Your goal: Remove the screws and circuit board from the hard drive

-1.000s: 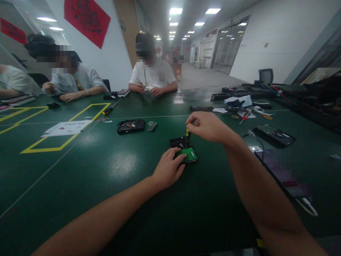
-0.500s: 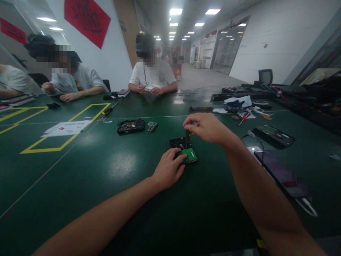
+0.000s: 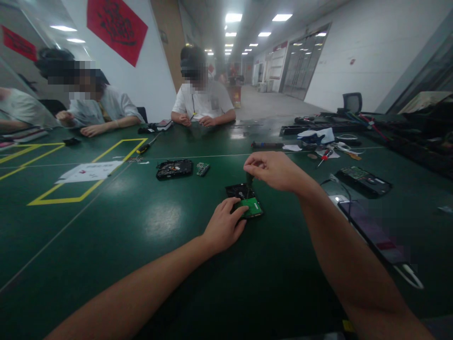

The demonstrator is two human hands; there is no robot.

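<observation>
A hard drive (image 3: 253, 207) lies on the green table in front of me, its green circuit board facing up at the near end and its black casing at the far end. My left hand (image 3: 225, 225) grips it from the left, fingers over the board and thumb at the near edge. Above the drive, my right hand (image 3: 271, 170) is closed around the handle of a screwdriver (image 3: 249, 180). The screwdriver stands nearly upright with its shaft pointing down at the drive; where exactly the tip rests is too small to tell.
Left of the drive lie an opened hard drive (image 3: 174, 169) and a small circuit board (image 3: 203, 169). Another drive (image 3: 364, 181) and a phone with a cable (image 3: 375, 231) lie right. A red screwdriver (image 3: 324, 158) is farther back. People sit across the table (image 3: 170, 283).
My right hand and the screwdriver handle have turned slightly and shifted a little. My left hand and the hard drive stay where they were.
</observation>
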